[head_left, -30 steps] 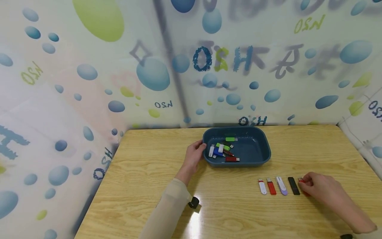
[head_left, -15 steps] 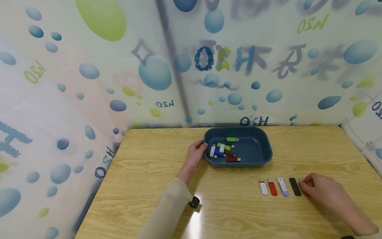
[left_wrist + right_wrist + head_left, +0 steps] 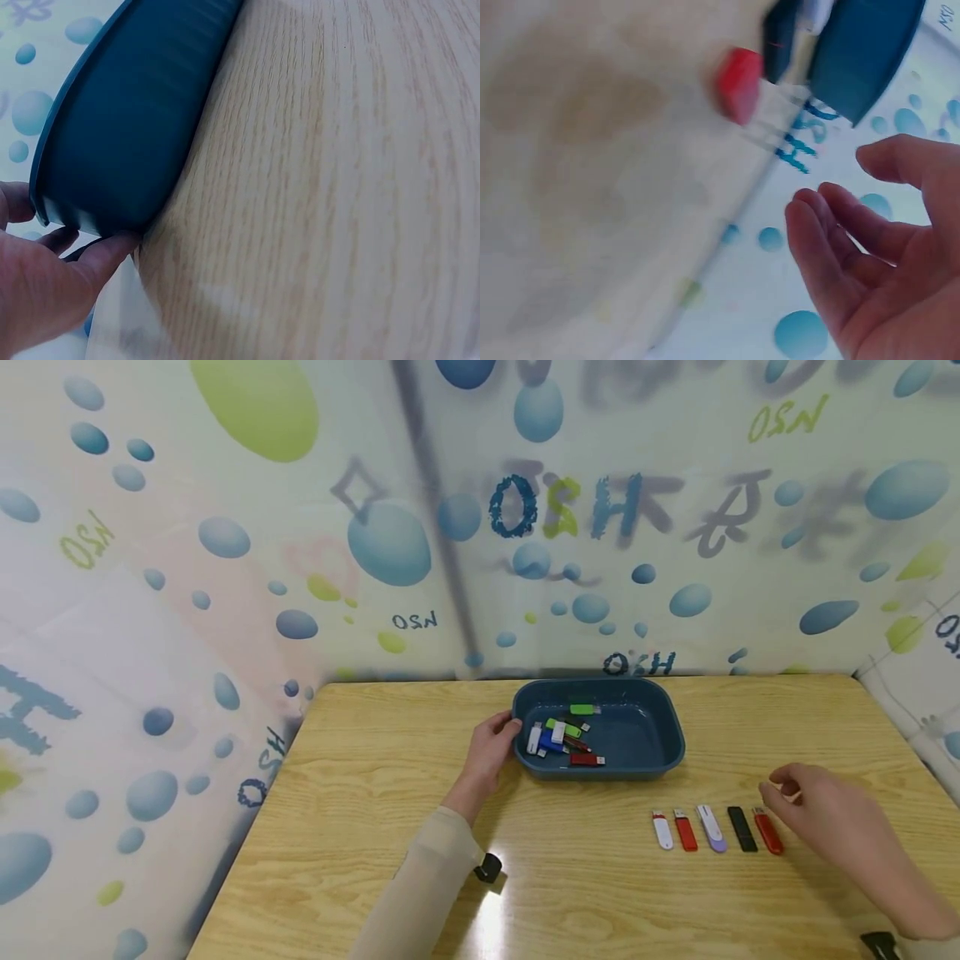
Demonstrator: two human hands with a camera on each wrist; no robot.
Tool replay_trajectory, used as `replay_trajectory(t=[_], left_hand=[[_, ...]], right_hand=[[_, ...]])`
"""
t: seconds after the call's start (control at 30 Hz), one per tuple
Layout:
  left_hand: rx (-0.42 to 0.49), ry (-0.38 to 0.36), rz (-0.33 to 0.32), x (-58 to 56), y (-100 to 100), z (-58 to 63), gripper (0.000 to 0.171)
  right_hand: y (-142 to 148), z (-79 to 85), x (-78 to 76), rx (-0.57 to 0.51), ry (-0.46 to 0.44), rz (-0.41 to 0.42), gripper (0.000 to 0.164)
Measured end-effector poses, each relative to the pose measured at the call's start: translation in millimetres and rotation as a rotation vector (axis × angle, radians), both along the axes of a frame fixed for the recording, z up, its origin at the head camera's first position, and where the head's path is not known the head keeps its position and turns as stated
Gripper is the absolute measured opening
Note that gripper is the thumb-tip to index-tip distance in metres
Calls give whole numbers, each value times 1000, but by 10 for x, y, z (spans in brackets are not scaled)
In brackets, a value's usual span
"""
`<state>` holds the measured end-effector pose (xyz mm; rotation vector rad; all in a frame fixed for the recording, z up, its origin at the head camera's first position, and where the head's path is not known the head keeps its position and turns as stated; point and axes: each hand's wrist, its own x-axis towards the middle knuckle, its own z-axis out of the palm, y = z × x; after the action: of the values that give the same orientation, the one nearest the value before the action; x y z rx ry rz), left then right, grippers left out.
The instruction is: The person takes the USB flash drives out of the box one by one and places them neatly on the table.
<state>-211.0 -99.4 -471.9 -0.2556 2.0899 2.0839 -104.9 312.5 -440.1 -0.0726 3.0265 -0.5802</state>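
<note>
Right hand (image 3: 832, 814) lifted off rightmost red stick (image 3: 768, 832) | released, loosely parted | left hand (image 3: 489, 745) grasping bin (image 3: 607, 774)

Before me I saw a pale wall (image 3: 480, 443) scattered with blue drops (image 3: 389, 545), some round, some stretched, and a big lime-green blot (image 3: 255, 406) high on my left. Blue and green letters (image 3: 562, 507) stood near its middle, with blurred grey characters (image 3: 727, 516) to their right. A grey stripe (image 3: 422, 452) slanted down toward the back edge of the wood-grained tabletop (image 3: 360, 777), which bore a bright patch of glare (image 3: 491, 922) on my side.
</note>
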Motion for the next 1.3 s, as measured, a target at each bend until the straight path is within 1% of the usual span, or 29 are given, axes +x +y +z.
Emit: replay_trajectory(t=[0.1, 0.17, 0.33, 0.4, 0.5, 0.7, 0.77, 0.97, 1.07, 1.3], left_hand=[[1, -4, 7, 2, -7, 10, 45], [-1, -9, 8, 5, -13, 11, 45], [11, -8, 3, 14, -18, -6, 47], [26, -5, -5, 21, -14, -4, 48], [44, 0, -22, 27, -6, 8, 47], [27, -10, -48, 8, -7, 45, 46], [24, -8, -52, -2, -10, 39, 46], [28, 7, -29, 11, -11, 5, 46], [30, 8, -23, 13, -14, -12, 46], [31, 3, -20, 14, -12, 11, 45]], right_hand=[[-105, 97, -54, -18, 79, 23, 36], [-198, 170, -107, -31, 100, 45, 34], [-519, 301, -234, -69, 180, 153, 27], [-659, 328, -276, -71, 216, 194, 23], [-837, 352, -335, -67, 242, 240, 21], [-1080, 363, -455, -65, 236, 276, 20], [-1134, 359, -497, -64, 233, 287, 19], [-1254, 317, -632, -48, 237, 341, 17], [-1308, 289, -699, -59, 230, 360, 16], [-1438, 265, -832, -65, 232, 386, 14]])
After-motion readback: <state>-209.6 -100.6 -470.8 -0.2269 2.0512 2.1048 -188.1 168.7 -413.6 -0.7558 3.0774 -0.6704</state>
